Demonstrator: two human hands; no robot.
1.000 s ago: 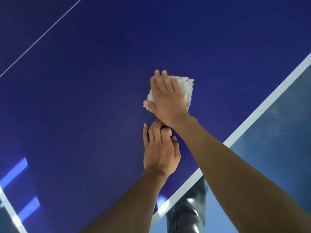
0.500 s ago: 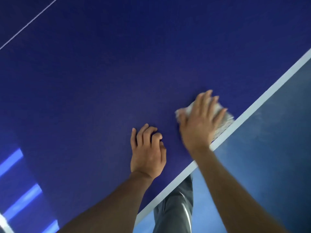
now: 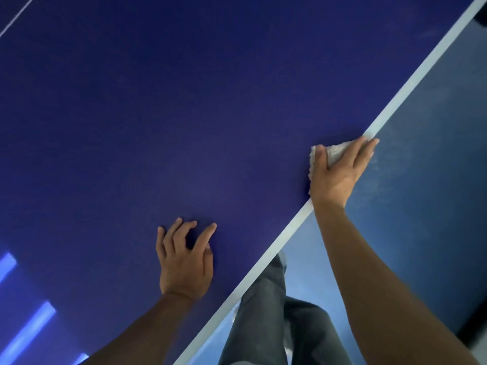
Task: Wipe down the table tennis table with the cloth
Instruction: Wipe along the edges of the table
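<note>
Rightward is where the right hand [image 3: 337, 175] has travelled in the last second: it was just ahead of the left hand [image 3: 184, 262], and it now sits well apart from it, at its 2 o'clock, on the table's rim.

Dark blue table [image 3: 184, 114] fills most of the view. Its white edge line [image 3: 421, 72] runs diagonally from 6 o'clock up to 1 o'clock. Beyond that line lies a paler blue floor [image 3: 434, 180], and a grey trouser leg [image 3: 266, 312] shows at 6 o'clock.

Right hand lies flat on the cloth [image 3: 334, 152], at about 3 o'clock in the view, fingers straight and slightly fanned, tips reaching past the edge line, thumb spread to the left across the cloth.

Left hand rests on the table at about 6 o'clock, fingers spread and arched, fingertips touching the surface, holding nothing.

Cloth is small, white and nubbly, bunched under the right palm and touching the edge line. It looks light, soft and limp, likely to crumple or slip off the rim if dragged by one corner. A flat palm over its middle, thumb pinning one side, seems the surest hold.
</note>
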